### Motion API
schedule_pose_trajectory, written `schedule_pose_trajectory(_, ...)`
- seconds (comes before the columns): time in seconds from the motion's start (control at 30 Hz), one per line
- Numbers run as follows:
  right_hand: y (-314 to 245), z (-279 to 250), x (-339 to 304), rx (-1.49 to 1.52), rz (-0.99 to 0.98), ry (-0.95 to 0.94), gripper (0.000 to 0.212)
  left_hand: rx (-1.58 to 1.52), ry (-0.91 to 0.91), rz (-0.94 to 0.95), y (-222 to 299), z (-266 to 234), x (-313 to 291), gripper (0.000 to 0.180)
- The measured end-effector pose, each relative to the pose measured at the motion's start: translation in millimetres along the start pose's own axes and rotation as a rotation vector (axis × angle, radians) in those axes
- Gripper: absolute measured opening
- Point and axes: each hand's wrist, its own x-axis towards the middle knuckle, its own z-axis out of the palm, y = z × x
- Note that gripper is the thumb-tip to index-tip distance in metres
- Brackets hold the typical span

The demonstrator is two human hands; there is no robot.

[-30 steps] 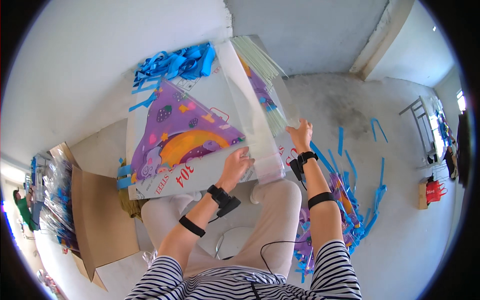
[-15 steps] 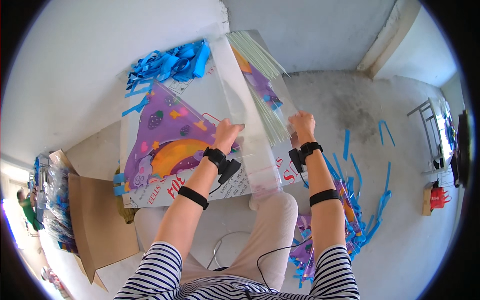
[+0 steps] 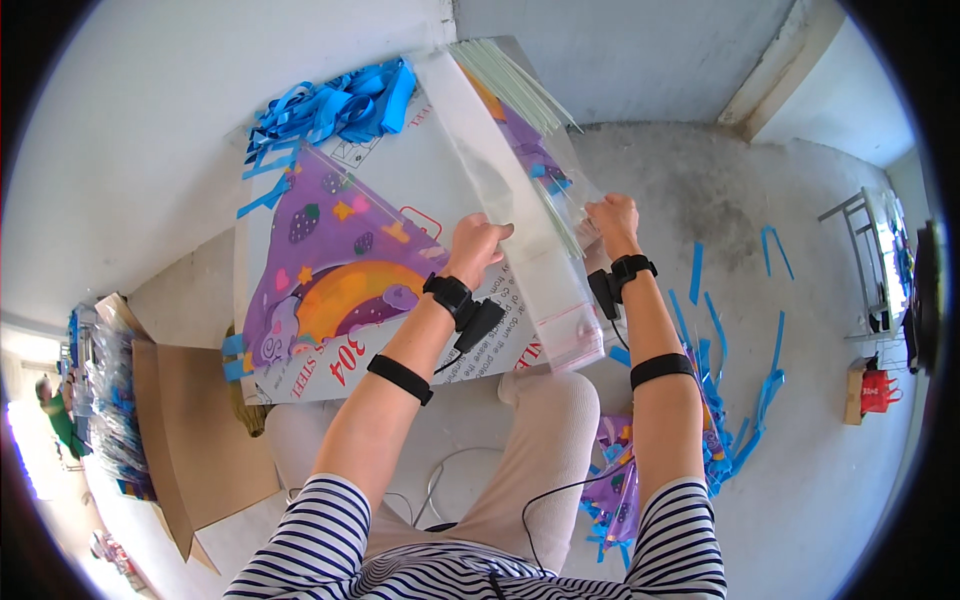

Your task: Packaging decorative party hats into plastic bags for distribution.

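Note:
A long stack of clear plastic sleeves (image 3: 505, 205) lies slanted across the board in front of me. My left hand (image 3: 482, 247) is above its left edge, fingers curled and thumb pointing right; what it grips, if anything, is hidden. At the right edge of the board my right hand (image 3: 613, 222) is closed, pinching clear plastic film. Left of the sleeves is a purple printed triangular sheet (image 3: 335, 265) with a rainbow and berries, like a kite. Thin pale rods (image 3: 515, 85) lie over another purple printed piece (image 3: 525, 145) to the right of the sleeves.
Blue ribbons (image 3: 345, 105) are heaped on the far left of the white printed board (image 3: 290, 385). An open cardboard box (image 3: 200, 430) stands at left, near plastic-wrapped packs (image 3: 110, 400). More purple pieces with blue streamers (image 3: 765, 400) lie on the floor at right, beyond my right arm.
Both hands have moved slightly away from me and to the right. The near end of the sleeves has swung right, and the board appears a little higher in view.

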Motion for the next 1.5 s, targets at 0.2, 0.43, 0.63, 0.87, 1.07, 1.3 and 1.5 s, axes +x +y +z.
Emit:
schedule_pose_trajectory(0.2,4.9,9.3,-2.7,-0.079,-0.02,-0.088,0.027,-0.066,-0.096,-0.046,2.3,-10.1,-11.9,0.043)
schedule_pose_trajectory(0.43,34.8,6.4,21.1,-0.044,-0.099,-0.044,0.027,-0.212,-0.193,-0.022,2.3,17.1,-21.7,0.075)
schedule_pose_trajectory(0.63,-5.4,3.7,-6.2,-0.044,-0.076,-0.104,0.025,-0.27,-0.157,-0.041,0.3,7.8,-22.4,0.073)
schedule_pose_trajectory(0.87,17.6,5.7,-11.3,-0.638,-0.432,0.262,0.035,-0.032,-0.126,0.254,-14.8,-65.8,-73.2,0.05)
schedule_pose_trajectory(1.07,4.4,-7.8,-66.9,-0.385,-0.6,0.057,0.026,0.437,0.28,0.407,-10.0,-225.0,-183.3,0.036)
schedule_pose_trajectory(1.3,-2.3,79.0,-177.9,-0.576,-0.613,-0.191,0.049,0.85,0.31,0.48,-102.0,-310.5,-272.5,0.043)
schedule_pose_trajectory(1.5,31.0,72.6,-163.6,-0.605,-0.547,-0.385,0.021,0.755,0.359,0.547,-136.9,-291.1,-259.9,0.047)
